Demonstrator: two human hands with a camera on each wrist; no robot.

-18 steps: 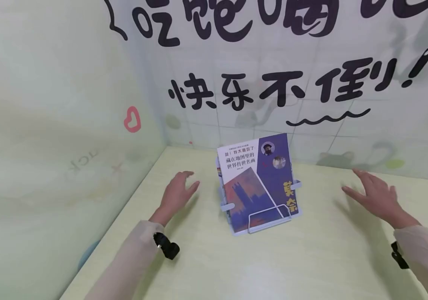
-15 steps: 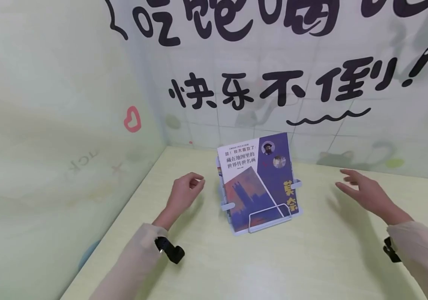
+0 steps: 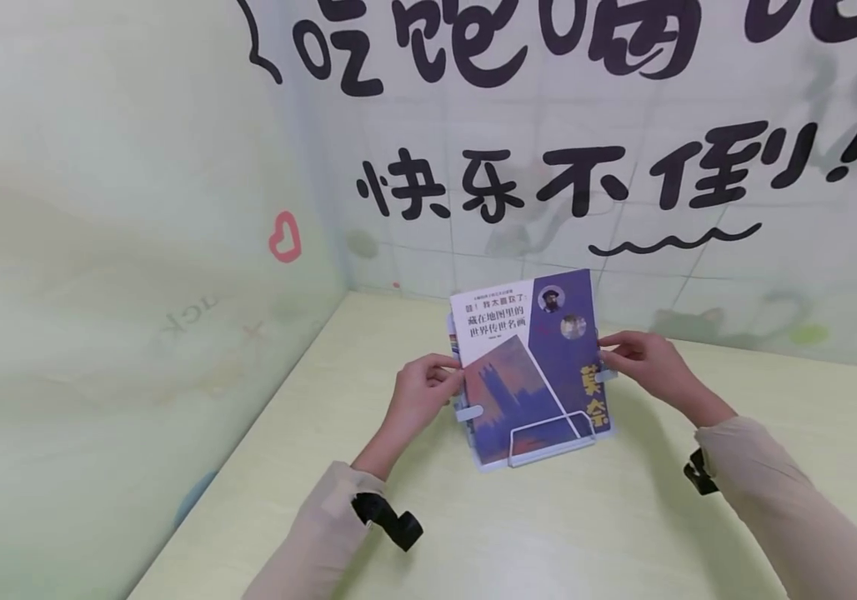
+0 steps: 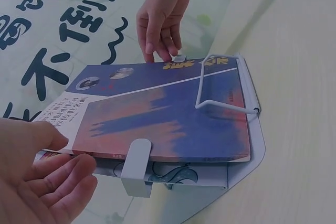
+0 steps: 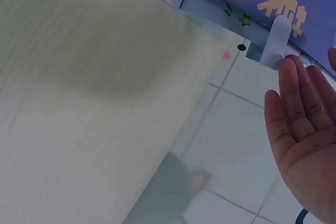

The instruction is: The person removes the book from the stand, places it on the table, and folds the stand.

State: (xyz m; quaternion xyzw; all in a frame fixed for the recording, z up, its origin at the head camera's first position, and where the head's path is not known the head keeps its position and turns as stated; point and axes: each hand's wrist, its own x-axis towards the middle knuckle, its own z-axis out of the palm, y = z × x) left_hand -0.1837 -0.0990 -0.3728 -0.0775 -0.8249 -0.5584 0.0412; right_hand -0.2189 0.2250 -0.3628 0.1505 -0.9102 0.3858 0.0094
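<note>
A purple and white book (image 3: 511,383) with a painted tower on its cover leans tilted back on a pale metal book stand (image 3: 552,450). Side clips and a wire bar at the bottom cross its front. My left hand (image 3: 421,396) pinches the book's left edge; in the left wrist view the thumb (image 4: 55,139) lies at the white corner with the fingers bent below it. At the opposite edge my right hand (image 3: 657,367) touches near the right clip (image 5: 277,40). Its fingers (image 5: 299,98) look nearly straight in the right wrist view, and the thumb is mostly cut off.
The book stand rests on a pale wood-look table (image 3: 518,533). Behind it rises a white wall (image 3: 736,308) with large black lettering, and another wall (image 3: 136,375) stands along the left. A black strap mount (image 3: 391,518) sits on the left wrist.
Both hands have moved inward from either side to the book's edges. The view has shifted slightly, while the book and stand appear to stay in place.
</note>
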